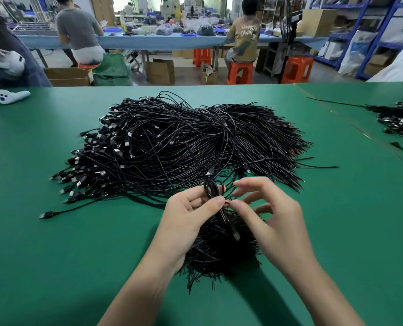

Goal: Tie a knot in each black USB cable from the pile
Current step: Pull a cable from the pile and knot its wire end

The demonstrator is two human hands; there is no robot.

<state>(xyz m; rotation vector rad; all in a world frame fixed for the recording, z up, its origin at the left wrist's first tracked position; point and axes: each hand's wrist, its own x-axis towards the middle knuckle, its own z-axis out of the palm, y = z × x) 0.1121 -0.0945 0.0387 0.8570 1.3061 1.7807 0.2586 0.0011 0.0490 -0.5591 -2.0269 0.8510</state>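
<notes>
A big pile of black USB cables (184, 147) lies on the green table (54, 255), plugs toward the left. A smaller heap of black cables (219, 252) sits near me, partly hidden under my hands. My left hand (186, 217) pinches one black cable (213, 190) between thumb and fingers, just below a small loop formed in it. My right hand (266, 208) pinches the same cable's end right beside the left thumb, its other fingers spread. The cable's plug (236, 236) hangs below my hands.
Another cable bundle (398, 118) lies at the table's right edge. A white object (10, 95) rests at the far left. A person's sleeve (5, 55) is at the left. Beyond the table, people sit on orange stools (239, 71) at a blue bench.
</notes>
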